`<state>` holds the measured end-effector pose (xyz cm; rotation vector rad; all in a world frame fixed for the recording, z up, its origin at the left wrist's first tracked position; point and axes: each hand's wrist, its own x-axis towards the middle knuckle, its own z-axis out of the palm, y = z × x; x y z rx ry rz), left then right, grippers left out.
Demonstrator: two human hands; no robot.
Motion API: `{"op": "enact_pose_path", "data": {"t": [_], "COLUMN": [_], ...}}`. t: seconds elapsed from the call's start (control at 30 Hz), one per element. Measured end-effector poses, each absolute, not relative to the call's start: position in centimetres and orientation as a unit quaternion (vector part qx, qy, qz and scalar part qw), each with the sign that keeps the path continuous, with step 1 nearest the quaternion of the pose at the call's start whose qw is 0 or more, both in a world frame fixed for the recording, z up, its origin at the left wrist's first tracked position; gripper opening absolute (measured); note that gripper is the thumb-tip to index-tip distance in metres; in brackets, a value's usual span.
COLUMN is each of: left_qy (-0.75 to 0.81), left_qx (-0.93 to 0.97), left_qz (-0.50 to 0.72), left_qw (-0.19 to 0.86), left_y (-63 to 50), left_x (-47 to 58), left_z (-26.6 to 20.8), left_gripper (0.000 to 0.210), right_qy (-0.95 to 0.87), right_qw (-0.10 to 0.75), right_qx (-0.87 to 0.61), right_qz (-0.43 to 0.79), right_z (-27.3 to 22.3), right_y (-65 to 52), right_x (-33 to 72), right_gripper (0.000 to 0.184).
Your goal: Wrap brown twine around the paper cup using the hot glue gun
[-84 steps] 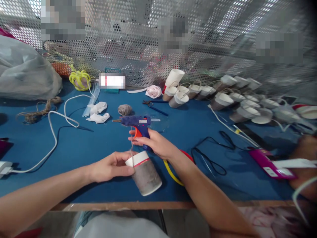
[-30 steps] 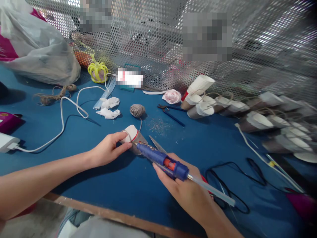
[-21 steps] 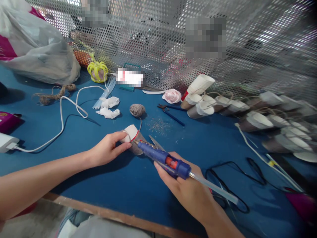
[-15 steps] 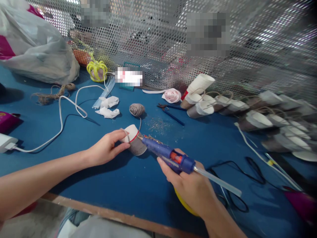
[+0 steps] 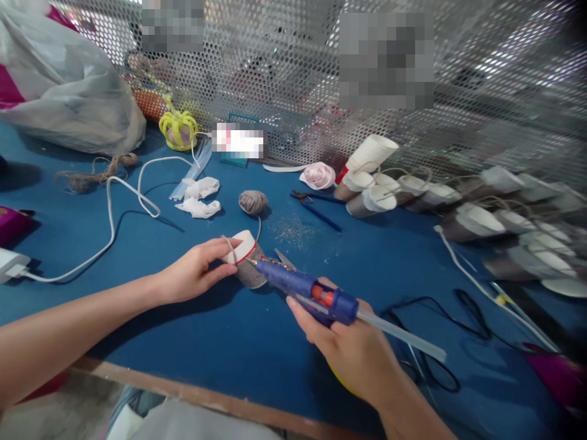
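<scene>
My left hand (image 5: 202, 267) pinches a small paper cup (image 5: 249, 273) near its white upper part, tilted over the blue table. Grey yarn wraps the cup's lower part, with a red line at the border. In my right hand (image 5: 353, 342) is a blue glue gun (image 5: 305, 286), its nozzle at the yarn-covered side of the cup. A clear glue stick (image 5: 403, 335) sticks out of the gun's back. A strand runs up from the cup to a ball of grey yarn (image 5: 252, 201). Part of a pointed metal blade (image 5: 285, 260) shows behind the gun.
Pliers (image 5: 316, 208) with blue handles lie beyond the gun. Several wrapped cups (image 5: 371, 201) with twine handles stand at the right. White scraps (image 5: 199, 208), glue sticks (image 5: 190, 177) and a white cable (image 5: 112, 214) lie left. A perforated metal screen (image 5: 293, 79) closes off the back.
The glue gun's nozzle has moved slightly left and down along the cup's side. A pointed blade now shows behind the gun. My left hand keeps its hold on the cup.
</scene>
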<state>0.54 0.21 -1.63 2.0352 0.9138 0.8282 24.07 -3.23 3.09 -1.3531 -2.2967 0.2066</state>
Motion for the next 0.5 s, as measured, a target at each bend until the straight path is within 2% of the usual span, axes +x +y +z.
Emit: {"op": "enact_pose_path", "data": {"t": [0.2, 0.37, 0.5], "left_qy": [0.346, 0.339, 0.336], "left_qx": [0.796, 0.801, 0.805], "left_qz": [0.321, 0.316, 0.308], "left_qw": [0.380, 0.380, 0.378], "left_y": [0.4, 0.5, 0.6], "left_x": [0.4, 0.3, 0.2], "left_z": [-1.6, -1.5, -1.6], "left_gripper": [0.016, 0.018, 0.019], "right_qy": [-0.884, -0.872, -0.897], "right_qw": [0.200, 0.211, 0.196], "right_qx": [-0.422, -0.440, -0.392], "right_qz": [-0.029, -0.033, -0.051], "right_z": [2.6, 2.3, 2.0], "right_y": [-2.7, -3.0, -2.6], "right_x": [25.0, 25.1, 25.3], "right_gripper": [0.032, 0.031, 0.036]}}
